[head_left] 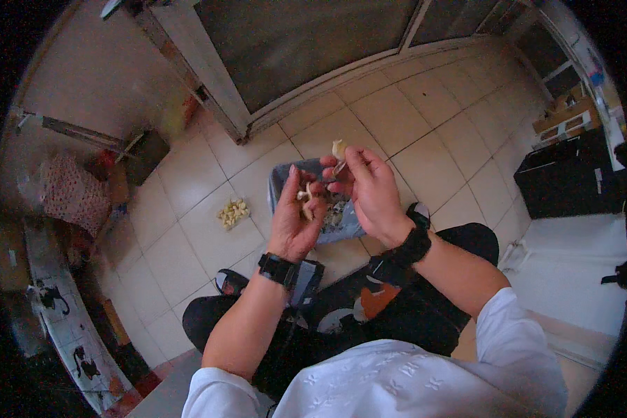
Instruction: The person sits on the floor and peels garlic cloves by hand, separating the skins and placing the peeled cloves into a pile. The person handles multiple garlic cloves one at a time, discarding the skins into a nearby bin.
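My left hand [299, 222] is curled around part of a garlic bulb [307, 201], whose pale stem end shows between thumb and fingers. Between the thumb and fingers of my right hand [372, 190] is a garlic clove [338, 150], with a strip of skin hanging below it. Both hands are above a bin [273, 180] lined with a bluish-grey plastic bag. Dark and pale scraps [337, 209] lie inside the bin, partly hidden by my hands. A small heap of pale garlic cloves [233, 213] sits to the left; whether something lies under it is unclear.
Beige floor tiles [188, 240] surround the bin. A framed sliding door [313, 57] stands ahead. On the right is a black box [569, 177] with cartons above it. At left hang patterned fabric [76, 196] and a dark box [145, 157]. My knees flank the near side.
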Demonstrator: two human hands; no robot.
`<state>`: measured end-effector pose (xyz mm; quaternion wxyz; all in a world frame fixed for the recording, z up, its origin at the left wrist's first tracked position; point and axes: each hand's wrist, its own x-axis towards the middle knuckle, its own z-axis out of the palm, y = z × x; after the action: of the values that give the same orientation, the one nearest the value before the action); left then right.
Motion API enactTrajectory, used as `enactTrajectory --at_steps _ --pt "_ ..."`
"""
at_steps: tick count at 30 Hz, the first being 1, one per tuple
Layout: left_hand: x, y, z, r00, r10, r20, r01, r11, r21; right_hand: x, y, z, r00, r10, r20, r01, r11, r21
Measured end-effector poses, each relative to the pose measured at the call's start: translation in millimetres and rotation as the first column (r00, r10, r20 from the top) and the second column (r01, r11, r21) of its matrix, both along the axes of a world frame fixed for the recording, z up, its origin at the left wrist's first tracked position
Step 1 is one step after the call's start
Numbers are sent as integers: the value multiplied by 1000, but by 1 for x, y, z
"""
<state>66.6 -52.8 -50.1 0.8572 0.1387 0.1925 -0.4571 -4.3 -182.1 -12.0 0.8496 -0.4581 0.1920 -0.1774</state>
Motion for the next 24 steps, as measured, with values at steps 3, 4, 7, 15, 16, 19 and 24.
enactTrajectory --at_steps 3,4,7,15,16,19,24 --pt "0 6 16 906 -168 389 35 944 327 -3 -12 -9 988 151 -19 -145 972 185" --pt "-4 6 20 844 -242 479 6 897 441 -5 -16 -11 975 222 -22 -209 944 256" --pt "-10 11 32 736 -383 558 -50 792 609 -12 -26 -17 886 460 58 -415 733 539" --pt "-19 14 31 662 -407 630 -112 776 620 -11 -12 -17 829 556 56 -494 681 541" --pt "-17 16 28 682 -401 611 -90 784 615 -11 -11 -16 827 554 100 -520 683 514" --pt "-8 25 20 883 -198 426 40 935 352 -11 -13 -20 869 494 -39 -441 807 393" --pt "5 40 10 974 -160 161 165 986 -18 -1 -17 -57 940 194 -280 -317 800 -510"
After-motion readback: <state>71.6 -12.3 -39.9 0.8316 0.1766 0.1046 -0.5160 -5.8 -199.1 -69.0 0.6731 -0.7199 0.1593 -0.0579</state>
